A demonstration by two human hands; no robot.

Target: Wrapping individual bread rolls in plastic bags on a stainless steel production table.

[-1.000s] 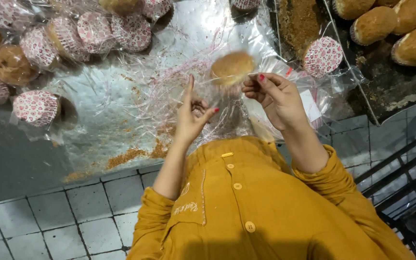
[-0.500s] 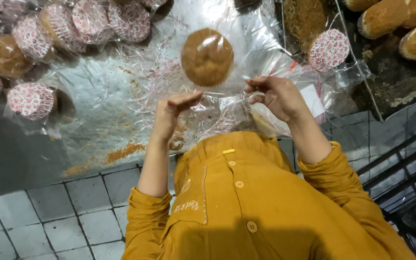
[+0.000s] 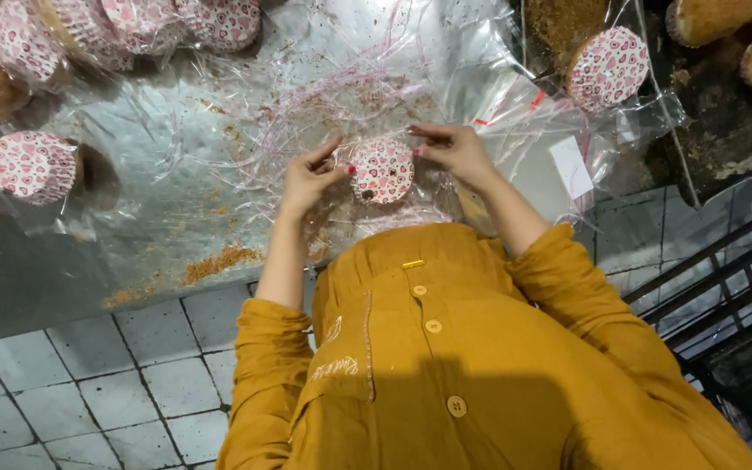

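Note:
I hold a muffin (image 3: pixel 382 171) in a white paper cup with red hearts, wrapped in a clear plastic bag, its patterned underside facing me. My left hand (image 3: pixel 311 172) pinches the bag at the cup's left side. My right hand (image 3: pixel 453 150) pinches it at the right side. Both hands hover just above a metal counter (image 3: pixel 141 252) strewn with clear plastic bags (image 3: pixel 332 78). My mustard-yellow sleeves and buttoned shirt fill the lower part of the head view.
Wrapped heart-cup muffins lie at the upper left (image 3: pixel 30 165) and along the top (image 3: pixel 132 22); another (image 3: pixel 607 66) lies at the upper right. Brown crumbs (image 3: pixel 219 261) dot the counter's near edge. Bare buns (image 3: pixel 724 22) sit on a dark tray at right. Grey tiles are below.
The muffin came down from being held up with its brown top showing and has turned over, now showing its heart-patterned cup. Both hands lowered and drew closer around it.

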